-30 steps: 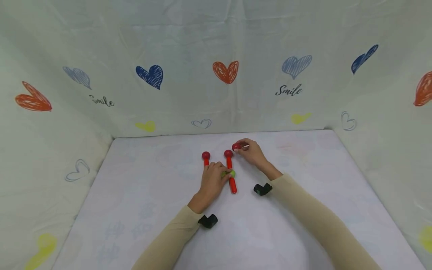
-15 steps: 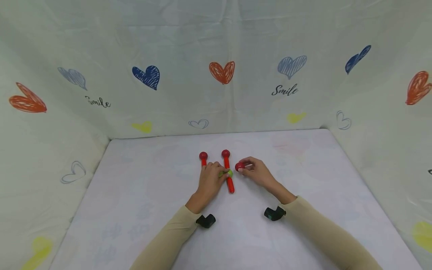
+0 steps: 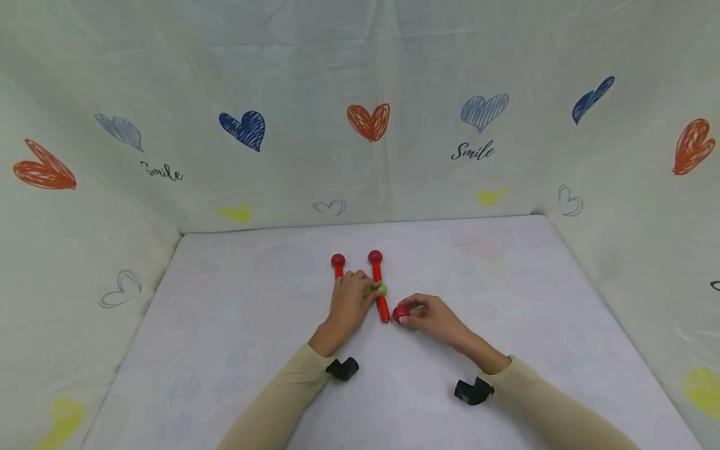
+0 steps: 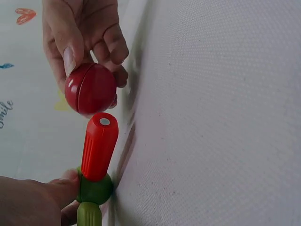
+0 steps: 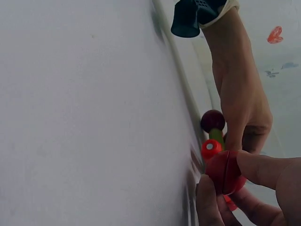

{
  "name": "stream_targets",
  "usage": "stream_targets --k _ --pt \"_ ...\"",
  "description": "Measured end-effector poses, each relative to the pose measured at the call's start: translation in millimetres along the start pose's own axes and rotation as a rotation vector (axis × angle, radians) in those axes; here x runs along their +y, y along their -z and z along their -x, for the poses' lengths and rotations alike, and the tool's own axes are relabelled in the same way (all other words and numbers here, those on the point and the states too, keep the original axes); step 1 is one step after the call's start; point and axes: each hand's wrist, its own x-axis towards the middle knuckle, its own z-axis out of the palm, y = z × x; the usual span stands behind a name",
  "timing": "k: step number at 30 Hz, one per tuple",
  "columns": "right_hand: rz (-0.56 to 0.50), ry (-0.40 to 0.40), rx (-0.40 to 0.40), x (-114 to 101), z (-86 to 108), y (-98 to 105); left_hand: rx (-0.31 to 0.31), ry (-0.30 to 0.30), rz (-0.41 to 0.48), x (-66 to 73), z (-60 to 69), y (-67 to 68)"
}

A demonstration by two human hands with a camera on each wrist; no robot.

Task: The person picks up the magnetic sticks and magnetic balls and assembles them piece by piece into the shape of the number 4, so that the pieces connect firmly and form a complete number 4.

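My right hand [image 3: 433, 320] pinches a red ball [image 3: 401, 313] between thumb and fingers, close beside the near end of a red rod [image 3: 384, 310]. A pale metal disc shows in that rod's tip in the left wrist view; whether ball and tip touch, I cannot tell. With thumb and finger, my left hand [image 3: 350, 301] grips the green ball [image 3: 383, 289] that this rod joins. A green rod [image 4: 89, 214] meets the same ball. Beyond it, another red rod [image 3: 377, 271] runs to a second red ball [image 3: 375, 256].
Left of there lies a third red ball [image 3: 338, 260] on a red rod [image 3: 339, 272], partly hidden by my left hand. A dark ball [image 5: 212, 121] shows in the right wrist view. The white table [image 3: 253, 387] ends at a printed cloth backdrop [image 3: 304, 144].
My right hand has carried its red ball toward me, from beside the far red ball down to the near rod tip. The left hand keeps its grip; the view shifts slightly.
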Motion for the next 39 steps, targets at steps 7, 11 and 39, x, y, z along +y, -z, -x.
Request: stream_targets --k 7,11,39 --pt "-0.002 0.045 -0.03 -3 10.7 -10 -0.004 0.005 -0.013 1.0 -1.4 0.5" --pt "0.002 0.072 -0.009 -3 12.6 -16 -0.002 0.006 -0.016 0.8 -1.6 0.4" --pt "0.035 0.109 0.105 -6 13.8 -34 0.0 0.02 -0.004 2.8 0.2 1.5"
